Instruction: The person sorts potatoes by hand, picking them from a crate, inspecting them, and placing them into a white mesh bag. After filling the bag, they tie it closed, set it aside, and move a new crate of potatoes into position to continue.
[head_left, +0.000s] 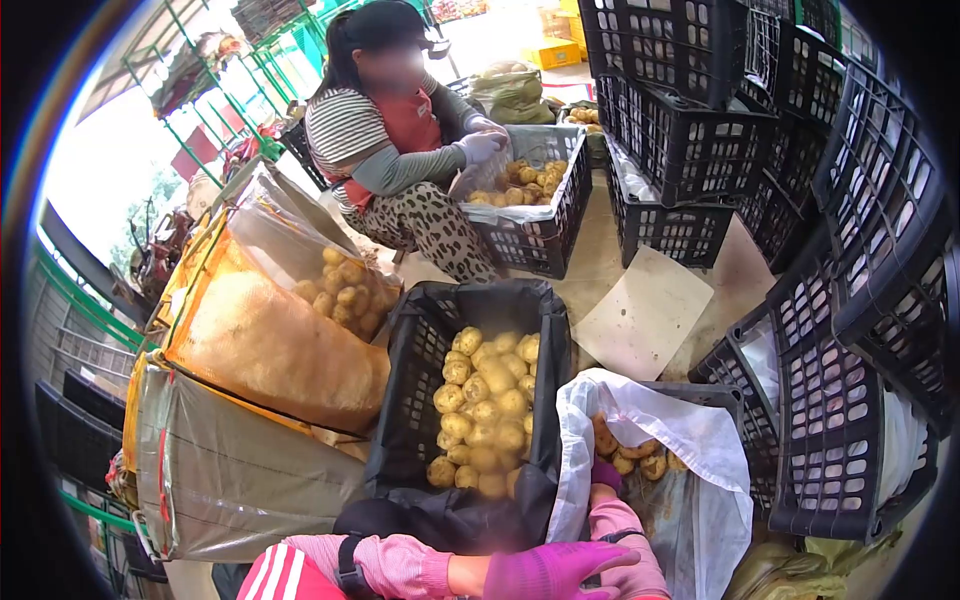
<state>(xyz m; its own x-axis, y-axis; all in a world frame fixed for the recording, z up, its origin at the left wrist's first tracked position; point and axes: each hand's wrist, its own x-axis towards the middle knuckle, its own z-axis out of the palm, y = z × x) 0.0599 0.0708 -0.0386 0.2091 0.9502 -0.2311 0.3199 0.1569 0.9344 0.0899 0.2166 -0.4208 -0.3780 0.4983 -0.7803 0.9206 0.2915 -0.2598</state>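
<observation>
A purple glove covers my left hand (pixel 553 572), which is at the bottom centre with its fingers apart and nothing in them, close to my right forearm. My right hand (pixel 606 474), also in a purple glove, reaches into the crate lined with a white cloth (pixel 700 430). Its fingers are hidden beside the potatoes (pixel 652 466) there. Left of it stands a black-lined crate (pixel 552 350) holding many yellow potatoes (pixel 485 400).
Mesh sacks of potatoes (pixel 270 330) and a grey sack (pixel 240 470) lie at the left. Black crates (pixel 690 140) are stacked at the right. A person (pixel 400 130) sits beside another potato crate (pixel 540 235). Cardboard (pixel 645 310) lies on the floor.
</observation>
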